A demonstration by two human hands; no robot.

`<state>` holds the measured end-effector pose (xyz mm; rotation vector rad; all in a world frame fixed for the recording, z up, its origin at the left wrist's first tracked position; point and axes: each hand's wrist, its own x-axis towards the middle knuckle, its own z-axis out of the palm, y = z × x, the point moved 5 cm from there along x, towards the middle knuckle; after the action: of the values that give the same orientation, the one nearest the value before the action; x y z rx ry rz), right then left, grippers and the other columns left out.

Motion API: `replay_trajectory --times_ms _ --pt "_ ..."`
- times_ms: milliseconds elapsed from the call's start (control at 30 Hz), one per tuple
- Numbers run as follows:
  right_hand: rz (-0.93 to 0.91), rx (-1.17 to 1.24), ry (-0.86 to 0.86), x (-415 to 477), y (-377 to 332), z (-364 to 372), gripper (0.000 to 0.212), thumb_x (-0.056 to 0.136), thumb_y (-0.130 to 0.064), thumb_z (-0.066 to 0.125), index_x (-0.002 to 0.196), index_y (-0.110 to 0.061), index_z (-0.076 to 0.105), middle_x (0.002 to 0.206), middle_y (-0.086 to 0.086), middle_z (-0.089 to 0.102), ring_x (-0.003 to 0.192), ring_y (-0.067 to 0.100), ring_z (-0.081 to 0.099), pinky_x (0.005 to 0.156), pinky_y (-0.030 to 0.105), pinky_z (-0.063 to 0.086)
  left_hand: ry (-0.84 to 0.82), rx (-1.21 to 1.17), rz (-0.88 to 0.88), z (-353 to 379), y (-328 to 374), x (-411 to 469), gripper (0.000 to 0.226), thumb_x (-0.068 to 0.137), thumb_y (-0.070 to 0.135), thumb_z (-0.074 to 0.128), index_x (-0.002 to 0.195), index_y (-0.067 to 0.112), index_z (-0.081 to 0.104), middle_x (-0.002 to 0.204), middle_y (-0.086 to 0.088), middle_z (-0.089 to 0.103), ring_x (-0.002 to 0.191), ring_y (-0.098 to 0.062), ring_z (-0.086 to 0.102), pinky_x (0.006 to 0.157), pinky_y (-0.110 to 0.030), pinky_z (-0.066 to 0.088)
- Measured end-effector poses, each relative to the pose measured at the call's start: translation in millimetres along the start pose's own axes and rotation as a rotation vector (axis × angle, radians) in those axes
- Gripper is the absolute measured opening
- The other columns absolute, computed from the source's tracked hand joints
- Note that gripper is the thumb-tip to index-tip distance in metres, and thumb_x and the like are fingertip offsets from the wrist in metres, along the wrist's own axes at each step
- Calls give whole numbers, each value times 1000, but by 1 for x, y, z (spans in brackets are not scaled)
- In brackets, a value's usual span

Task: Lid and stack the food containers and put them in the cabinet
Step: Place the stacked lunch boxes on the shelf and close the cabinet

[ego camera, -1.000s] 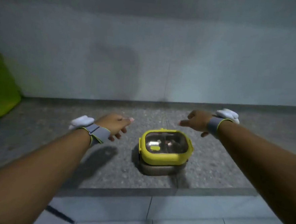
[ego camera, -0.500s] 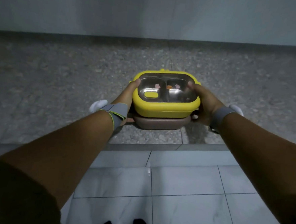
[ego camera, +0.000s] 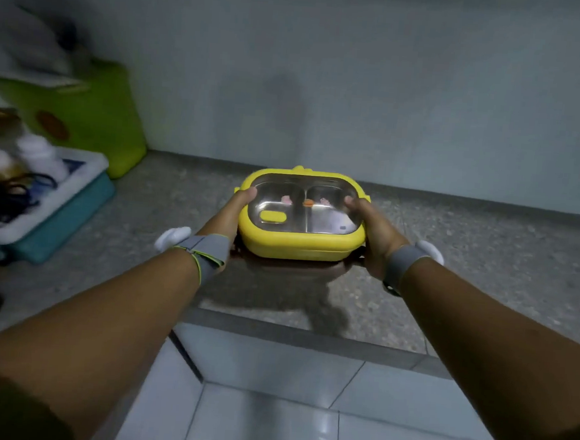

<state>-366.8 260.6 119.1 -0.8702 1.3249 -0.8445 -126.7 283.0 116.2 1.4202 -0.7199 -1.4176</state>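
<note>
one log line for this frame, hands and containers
phase: carry | left hand: gripping stack's left side | right hand: gripping right side | yellow container: lidded, atop brown container | stack: above counter

Both arms reach forward; left hand point(ego camera: 229, 212) and right hand point(ego camera: 377, 232) each apparently in a closed grip.

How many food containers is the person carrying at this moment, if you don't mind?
2: the yellow container on top, gripped by the left hand and right hand, and a brown container stacked beneath it, mostly hidden.
</note>
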Motion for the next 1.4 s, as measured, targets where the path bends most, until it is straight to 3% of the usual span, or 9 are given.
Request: replay_trajectory --times_ms 100,267,400,533,667,800,1000,1133,1400 --pt "-100 -12 -40 -40 -46 66 33 83 -55 62 92 -24 71 82 -1 75 79 19 67 64 28 47 58 36 104 -55 56 -41 38 84 54 59 69 23 75 56 4 72 53 -15 68 61 -27 52" --pt "-311 -29 -117 -108 -132 167 35 84 -55 62 98 -25 72 89 0 77 82 19 69 65 28 48 122 47 300 -143 162 -109 54 59 74 64 87 30 78 81 1 78 87 -26 72 90 -45 55" --pt "-485 -64 -142 -149 -187 212 36 84 -57 62 101 -26 71 100 4 77 93 25 69 77 33 52 137 15 489 -178 227 -149 48 55 74 68 84 37 78 91 1 78 93 -24 70 95 -46 51" --pt "-616 -57 -193 -182 -237 240 35 88 -53 59 106 -25 69 97 6 77 91 26 70 81 37 54 111 10 626 -190 282 -178 34 74 62 62 79 32 78 81 -2 78 87 -31 71 88 -48 56" --pt "-754 -35 -222 -214 -295 262 30 89 -51 58 105 -27 68 107 11 76 90 27 71 86 41 55 120 12 728 -201 343 -198 51 53 73 66 79 31 79 96 -16 75 95 -39 70 93 -58 52" --pt "-865 -39 -220 -231 -347 273 29 89 -52 59 102 -28 68 109 9 75 91 26 70 93 45 53 77 21 815 -201 400 -203 72 46 82 68 98 32 76 109 -19 72 103 -41 68 96 -63 48" --pt "-984 -78 -242 -226 -429 285 30 88 -56 58 100 -30 68 97 1 75 96 25 70 87 39 56 147 57 968 -192 476 -198 51 64 77 54 90 39 74 101 -8 75 100 -34 68 84 -49 57" --pt "-999 -51 -264 -204 -480 294 28 88 -58 58 92 -32 69 74 -9 74 78 15 69 82 34 55 164 52 980 -184 532 -176 61 68 78 53 107 35 69 103 -6 74 98 -32 69 84 -47 57" --pt "-807 -72 -144 -125 -538 309 34 85 -61 60 81 -26 58 77 -4 57 64 14 56 58 23 44 184 53 763 -172 598 -87 57 58 76 61 89 28 69 106 -16 65 96 -35 66 87 -58 51"
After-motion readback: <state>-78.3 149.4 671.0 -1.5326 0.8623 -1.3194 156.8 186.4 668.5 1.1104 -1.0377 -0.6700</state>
